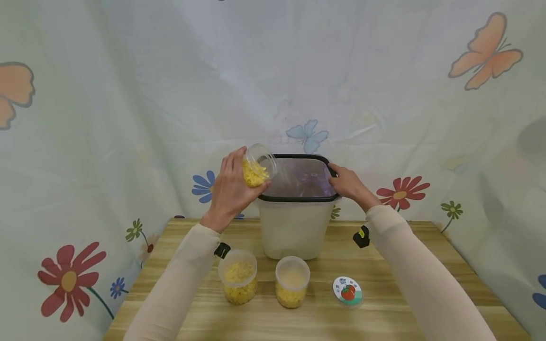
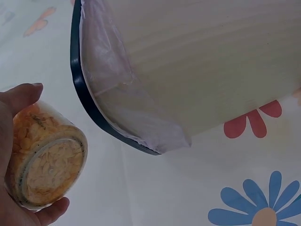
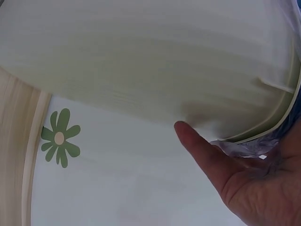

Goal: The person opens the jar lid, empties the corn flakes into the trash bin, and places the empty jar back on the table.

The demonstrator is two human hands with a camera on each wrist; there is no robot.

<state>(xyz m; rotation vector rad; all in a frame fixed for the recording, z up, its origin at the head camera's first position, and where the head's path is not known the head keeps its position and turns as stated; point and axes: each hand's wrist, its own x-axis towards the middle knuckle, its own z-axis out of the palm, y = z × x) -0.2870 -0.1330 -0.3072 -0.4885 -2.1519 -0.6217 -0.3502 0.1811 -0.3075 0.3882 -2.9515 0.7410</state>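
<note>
Left hand grips tilted clear tub of yellow bits at white bin, left side; right hand holds its black rim on the right. Two part-filled tubs, tomato-print disc on counter in front

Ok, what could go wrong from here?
1. Yellow flakes could miss the bin: the tilted tub in the left hand is right by the rim.
2. The liner might slip; its edge looks loose at the rim.
3. The left sleeve might knock the nearby standing tub.
</note>
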